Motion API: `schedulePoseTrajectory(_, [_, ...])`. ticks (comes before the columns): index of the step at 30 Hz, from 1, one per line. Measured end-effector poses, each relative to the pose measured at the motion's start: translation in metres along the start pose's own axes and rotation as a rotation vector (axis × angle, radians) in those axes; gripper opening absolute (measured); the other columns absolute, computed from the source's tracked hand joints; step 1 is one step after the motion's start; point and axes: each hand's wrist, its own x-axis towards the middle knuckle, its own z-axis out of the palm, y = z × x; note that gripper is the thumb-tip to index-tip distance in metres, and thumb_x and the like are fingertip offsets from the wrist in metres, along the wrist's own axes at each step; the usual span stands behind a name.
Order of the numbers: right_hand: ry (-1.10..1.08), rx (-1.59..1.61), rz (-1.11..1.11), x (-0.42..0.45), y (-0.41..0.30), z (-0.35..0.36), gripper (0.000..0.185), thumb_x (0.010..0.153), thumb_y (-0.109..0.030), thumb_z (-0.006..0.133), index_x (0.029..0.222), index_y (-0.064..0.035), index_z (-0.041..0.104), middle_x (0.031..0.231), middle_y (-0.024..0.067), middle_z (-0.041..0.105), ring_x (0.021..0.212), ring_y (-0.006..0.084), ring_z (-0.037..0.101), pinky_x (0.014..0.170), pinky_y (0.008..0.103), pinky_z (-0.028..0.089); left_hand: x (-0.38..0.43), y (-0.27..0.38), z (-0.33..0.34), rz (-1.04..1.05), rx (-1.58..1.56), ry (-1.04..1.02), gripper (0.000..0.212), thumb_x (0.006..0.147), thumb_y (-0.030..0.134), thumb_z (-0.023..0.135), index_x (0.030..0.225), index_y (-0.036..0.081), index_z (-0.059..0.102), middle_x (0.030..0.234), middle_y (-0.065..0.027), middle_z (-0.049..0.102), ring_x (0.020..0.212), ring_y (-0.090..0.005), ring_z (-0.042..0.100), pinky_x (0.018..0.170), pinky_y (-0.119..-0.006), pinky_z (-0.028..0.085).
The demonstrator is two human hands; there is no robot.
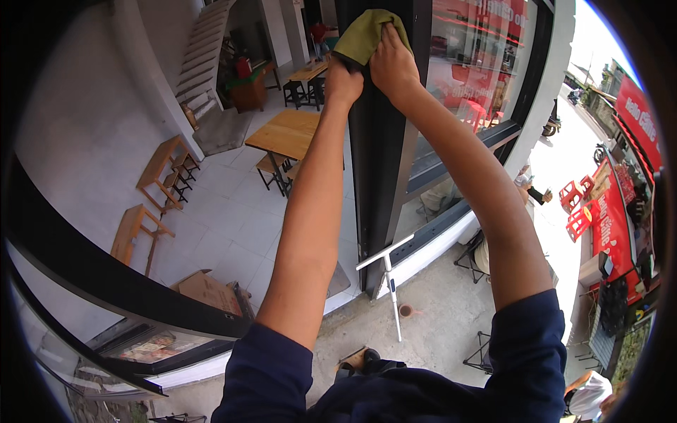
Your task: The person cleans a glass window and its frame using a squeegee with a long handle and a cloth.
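Observation:
An olive-green cloth with a dark edge lies bunched against the upper part of a black door frame post. My right hand holds the cloth's right side, its fingers pressed onto the fabric. At the lower left edge, my left hand is curled with its fingers under the cloth, largely hidden by it. Both arms are stretched up and forward. Below, a white squeegee leans upright by the foot of the post.
My feet are on a wooden board or stool. A brown cup sits on the concrete. Folding chairs stand to the right. Indoors are a wooden table, benches and a cardboard box. People sit outside near red stools.

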Motion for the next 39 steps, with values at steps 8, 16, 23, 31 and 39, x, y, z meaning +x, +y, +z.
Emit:
schedulePoseTrajectory(8, [-0.223,0.134,-0.098,-0.134,-0.106,0.055,0.048,0.098,-0.025,0.044,0.138,-0.0006,0.053,0.136,0.0158,0.059,0.139,0.0325,0.041,0.124,0.0476,0.013,-0.006,0.019,0.001,0.018,0.022,-0.026,0.058,0.098,0.037,0.059,0.139,0.001,0.041,0.121,-0.0241,0.064,0.112,-0.0344,0.064,0.094,-0.041,0.049])
schedulePoseTrajectory(16, [-0.283,0.291,-0.299,-0.089,-0.049,-0.007,0.043,0.094,-0.026,0.050,0.128,-0.0031,0.064,0.143,0.0104,0.055,0.142,0.0240,0.040,0.124,0.0398,0.014,-0.007,-0.004,-0.045,-0.033,0.000,-0.009,0.057,0.097,0.034,0.060,0.141,0.001,0.041,0.131,-0.0273,0.058,0.123,-0.0404,0.056,0.103,-0.045,0.044])
schedulePoseTrajectory(23, [0.039,0.257,-0.071,0.005,0.057,-0.024,0.049,0.087,-0.034,0.054,0.120,0.0005,0.067,0.126,0.0197,0.063,0.133,0.0333,0.046,0.121,0.0469,0.018,-0.010,0.002,-0.052,-0.089,-0.012,-0.114,0.066,0.098,0.040,0.059,0.146,0.002,0.035,0.136,-0.0280,0.055,0.127,-0.0404,0.054,0.104,-0.044,0.043])
schedulePoseTrajectory(31, [0.264,0.449,0.174,-0.074,-0.026,0.007,0.045,0.079,-0.027,0.063,0.117,-0.0035,0.067,0.127,0.0120,0.062,0.132,0.0287,0.046,0.121,0.0461,0.022,-0.012,-0.001,-0.059,-0.061,0.023,-0.090,0.064,0.098,0.039,0.059,0.144,0.000,0.038,0.130,-0.0269,0.059,0.121,-0.0385,0.059,0.102,-0.043,0.045])
schedulePoseTrajectory(39, [0.110,0.677,0.072,-0.195,-0.127,0.042,0.044,0.086,-0.020,0.054,0.128,-0.0075,0.062,0.131,0.0093,0.060,0.135,0.0261,0.045,0.120,0.0496,0.023,-0.007,-0.004,-0.057,0.030,-0.022,-0.040,0.056,0.099,0.033,0.059,0.138,-0.002,0.041,0.116,-0.0241,0.067,0.108,-0.0345,0.066,0.094,-0.040,0.049])
